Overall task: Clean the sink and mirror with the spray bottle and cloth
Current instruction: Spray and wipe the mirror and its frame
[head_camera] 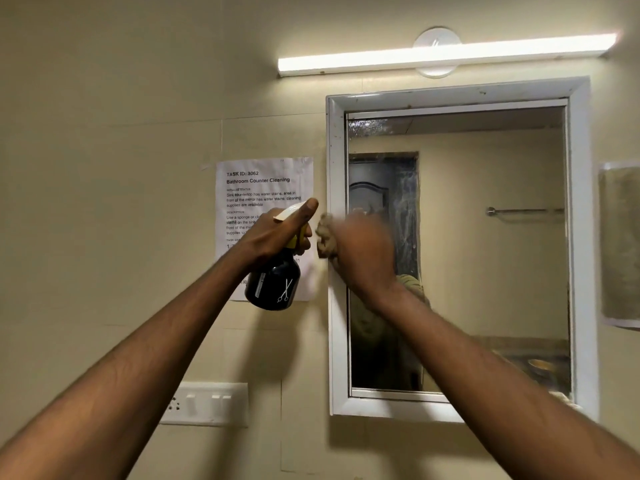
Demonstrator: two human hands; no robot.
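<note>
Mirror: wall-mounted, streaked at upper left. Right hand: blurred, apparently bunched round cloth at the frame's left edge, for wiping. Left hand: wrapped round bottle neck, 1 finger out over the nozzle, parked beside the mirror, ready. Sink: unseen.

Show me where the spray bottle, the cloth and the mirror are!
spray bottle (273, 285), head view, on its dark round body.
cloth (326, 237), head view, on the bunched part.
mirror (485, 271), head view, on the bare glass.
</note>
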